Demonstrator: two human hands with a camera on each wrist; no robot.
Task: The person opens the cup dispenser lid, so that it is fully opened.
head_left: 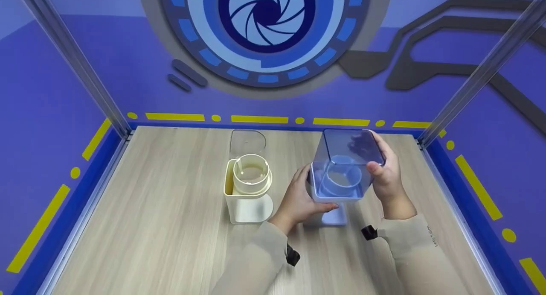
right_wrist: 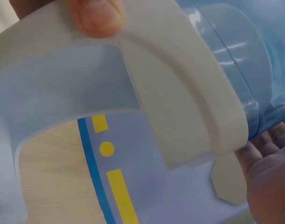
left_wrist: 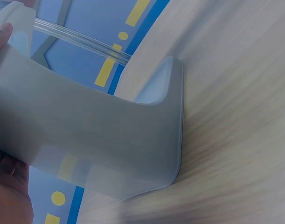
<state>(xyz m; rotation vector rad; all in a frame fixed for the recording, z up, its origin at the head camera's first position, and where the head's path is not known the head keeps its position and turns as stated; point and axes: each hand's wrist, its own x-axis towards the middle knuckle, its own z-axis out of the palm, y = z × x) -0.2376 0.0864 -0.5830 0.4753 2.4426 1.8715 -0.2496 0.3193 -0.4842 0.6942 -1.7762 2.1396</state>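
A dispenser with a pale stand (left_wrist: 100, 121) and a see-through blue container (head_left: 343, 145) stands upright right of centre. In the head view, my left hand (head_left: 300, 197) grips its body just under the container, thumb across the front and fingers round the left side. My right hand (head_left: 388, 175) holds the container's upper right side, its thumb at the front corner and its fingers behind. A round cup-like part (head_left: 342, 177) shows through the blue walls. In the right wrist view, the fingers of the right hand (right_wrist: 273, 172) lie against the container's edge.
To the left stands a similar cream dispenser (head_left: 249, 209) with an open top and a round clear cup (head_left: 251, 173) in it. A thin see-through lid (head_left: 247, 143) shows behind it. Purple panels (head_left: 102, 64) and metal posts (head_left: 68, 47) border the wooden table (head_left: 170, 201).
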